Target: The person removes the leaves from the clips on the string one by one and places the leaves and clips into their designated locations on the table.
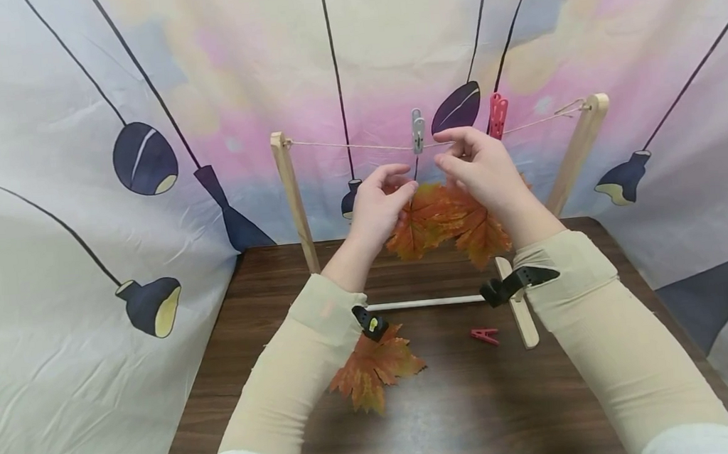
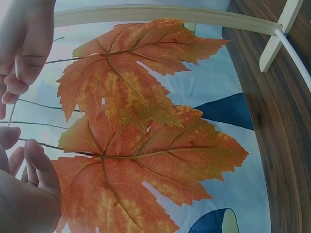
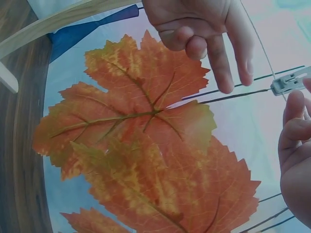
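Two leaves hang with overlapping edges below a string tied between two posts. Just beneath the string, between the hands, the left leaf's stem runs up to a grey clip. A red clip sits on the string farther right; the right hand hides the top of the other leaf's stem.

Both hands are loose, fingers parted, with nothing visibly gripped. Thumb and fingers of the left hand point toward the left leaf's stem, just beside it; whether they touch it cannot be told. The right fingers bend softly near the string, just right of the grey clip and apart from it.

Both forearms reach forward and up, angled inward, a black band on each wrist. Below them on the table lie a third leaf and a second red clip.
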A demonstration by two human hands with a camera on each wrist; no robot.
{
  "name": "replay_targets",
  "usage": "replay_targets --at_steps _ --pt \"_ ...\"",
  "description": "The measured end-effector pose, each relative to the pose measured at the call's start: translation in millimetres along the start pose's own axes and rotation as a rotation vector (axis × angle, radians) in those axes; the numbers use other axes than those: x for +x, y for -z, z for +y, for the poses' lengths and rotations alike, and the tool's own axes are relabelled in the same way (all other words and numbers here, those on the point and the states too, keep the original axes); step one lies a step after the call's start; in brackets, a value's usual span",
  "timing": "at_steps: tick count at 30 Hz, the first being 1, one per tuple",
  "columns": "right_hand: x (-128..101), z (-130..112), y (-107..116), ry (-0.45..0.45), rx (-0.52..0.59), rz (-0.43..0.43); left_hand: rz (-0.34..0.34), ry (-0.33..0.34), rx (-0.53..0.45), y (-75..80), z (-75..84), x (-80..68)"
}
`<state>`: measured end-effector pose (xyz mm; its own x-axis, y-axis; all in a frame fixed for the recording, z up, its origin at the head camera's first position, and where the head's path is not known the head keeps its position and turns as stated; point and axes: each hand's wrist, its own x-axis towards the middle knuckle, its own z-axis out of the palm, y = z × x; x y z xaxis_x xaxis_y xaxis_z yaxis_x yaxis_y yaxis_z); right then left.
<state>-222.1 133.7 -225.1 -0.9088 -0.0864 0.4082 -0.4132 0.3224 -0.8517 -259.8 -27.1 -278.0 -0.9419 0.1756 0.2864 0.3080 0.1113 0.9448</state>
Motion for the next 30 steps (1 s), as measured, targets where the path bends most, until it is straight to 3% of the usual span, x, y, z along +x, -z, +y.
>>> replay_targets --at_steps 5,12,16,27,30 --pt "3 -6 0 -0.012 -0.008 0.003 -0.005 0.005 0.007 -1.9 4.6 -0.8" --pt "8 -16 2 0.002 -0.071 -0.022 0.011 0.021 0.027 -5.0 31.7 -14.3" --pt "12 -21 4 0.001 -0.085 -0.041 0.015 0.024 0.052 -7.9 36.5 -16.3" --pt "31 -7 7 -0.005 -0.109 -0.080 0.002 0.051 0.015 -13.4 30.0 -13.5" --pt "32 -8 7 0.001 -0.106 -0.079 0.002 0.050 0.006 -13.4 19.9 -7.6"
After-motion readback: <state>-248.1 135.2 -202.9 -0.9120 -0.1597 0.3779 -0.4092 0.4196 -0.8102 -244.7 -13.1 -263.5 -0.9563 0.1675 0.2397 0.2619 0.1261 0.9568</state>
